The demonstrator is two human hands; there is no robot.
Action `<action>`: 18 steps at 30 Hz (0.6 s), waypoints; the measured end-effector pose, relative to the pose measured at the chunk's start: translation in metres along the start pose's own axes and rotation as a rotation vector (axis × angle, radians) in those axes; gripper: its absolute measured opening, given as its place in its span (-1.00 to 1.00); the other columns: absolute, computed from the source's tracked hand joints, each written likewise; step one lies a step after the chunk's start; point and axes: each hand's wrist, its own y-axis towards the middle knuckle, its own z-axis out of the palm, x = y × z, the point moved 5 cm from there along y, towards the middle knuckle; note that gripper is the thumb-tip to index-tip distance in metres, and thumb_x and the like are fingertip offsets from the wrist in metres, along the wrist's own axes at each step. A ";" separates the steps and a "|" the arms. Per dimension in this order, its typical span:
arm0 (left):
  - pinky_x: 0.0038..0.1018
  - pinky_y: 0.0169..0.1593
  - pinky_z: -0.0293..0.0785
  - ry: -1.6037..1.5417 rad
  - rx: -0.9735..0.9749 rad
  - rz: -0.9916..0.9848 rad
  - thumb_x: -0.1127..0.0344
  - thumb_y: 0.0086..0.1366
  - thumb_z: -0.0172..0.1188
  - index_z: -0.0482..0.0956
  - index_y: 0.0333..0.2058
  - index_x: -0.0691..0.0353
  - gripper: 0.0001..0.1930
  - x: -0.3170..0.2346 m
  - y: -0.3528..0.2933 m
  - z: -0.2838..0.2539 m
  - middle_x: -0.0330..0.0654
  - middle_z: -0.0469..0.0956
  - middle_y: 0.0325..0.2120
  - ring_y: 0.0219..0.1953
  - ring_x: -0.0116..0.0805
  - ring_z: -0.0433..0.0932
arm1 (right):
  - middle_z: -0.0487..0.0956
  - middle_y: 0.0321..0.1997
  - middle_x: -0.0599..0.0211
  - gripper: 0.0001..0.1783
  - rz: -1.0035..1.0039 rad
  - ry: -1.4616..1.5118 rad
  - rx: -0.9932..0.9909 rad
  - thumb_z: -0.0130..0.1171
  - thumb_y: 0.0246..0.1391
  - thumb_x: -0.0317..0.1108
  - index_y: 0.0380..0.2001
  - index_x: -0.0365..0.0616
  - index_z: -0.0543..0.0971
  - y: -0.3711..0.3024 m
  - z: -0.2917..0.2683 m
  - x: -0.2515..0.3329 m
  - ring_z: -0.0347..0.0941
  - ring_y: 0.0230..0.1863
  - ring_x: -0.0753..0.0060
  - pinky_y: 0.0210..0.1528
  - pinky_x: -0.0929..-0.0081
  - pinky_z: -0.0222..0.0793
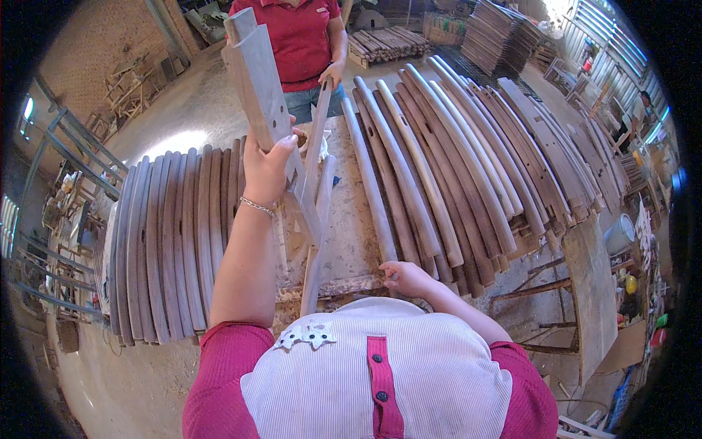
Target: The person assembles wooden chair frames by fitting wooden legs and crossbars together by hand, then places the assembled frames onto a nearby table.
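Holding the grey wooden chair part (257, 80) up with our left hand (267, 170), we're gripping it near its lower end, fingers wrapped round the flat face, so the notched top is pointing up and away from us. Our right hand (406, 278) is resting low at the near edge of the workbench (351, 241), fingers curled onto the end of one of the long curved slats (380, 212); we can't quite tell if it's pinching it or just pressing on it.

Only one view to go on, the head camera. On our left, a row of darker curved slats (172, 241) is lying side by side; on our right, a much bigger fan of curved pieces (475, 154) is spreading across the bench. Across from us, a person in a red shirt (296, 36) is holding another thin stick (319, 139) upright.

Tip, as we see it: we're keeping the wrist firm and the piece well above the stacks, since it's long and top-heavy and could easily clip the co-worker's stick.
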 end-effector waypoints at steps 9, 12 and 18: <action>-0.47 -0.10 0.39 0.014 0.035 0.029 0.48 0.05 0.12 0.30 -0.11 0.32 -0.61 0.001 -0.001 0.001 -0.15 0.45 -0.21 -0.22 -0.41 0.47 | 0.57 -0.35 0.22 -0.59 -0.030 0.017 0.026 0.20 -0.07 -0.36 -0.09 -0.18 0.45 0.007 0.005 -0.008 0.49 -0.30 0.33 -0.19 0.42 0.38; -0.47 -0.10 0.39 -0.018 0.022 0.017 0.49 0.05 0.12 0.29 -0.10 0.31 -0.60 0.000 -0.002 0.003 -0.15 0.44 -0.21 -0.21 -0.41 0.47 | 0.57 -0.36 0.24 -0.60 0.009 0.047 0.015 0.19 -0.06 -0.37 -0.09 -0.18 0.45 0.007 0.003 -0.010 0.48 -0.31 0.38 -0.18 0.44 0.37; -0.46 -0.09 0.39 -0.009 0.033 0.038 0.50 0.04 0.11 0.30 -0.10 0.31 -0.61 -0.001 -0.001 0.000 -0.15 0.44 -0.20 -0.21 -0.40 0.47 | 0.56 -0.37 0.28 -0.62 -0.006 0.120 0.014 0.18 -0.03 -0.38 -0.09 -0.18 0.45 0.009 0.006 -0.020 0.45 -0.32 0.45 -0.18 0.48 0.36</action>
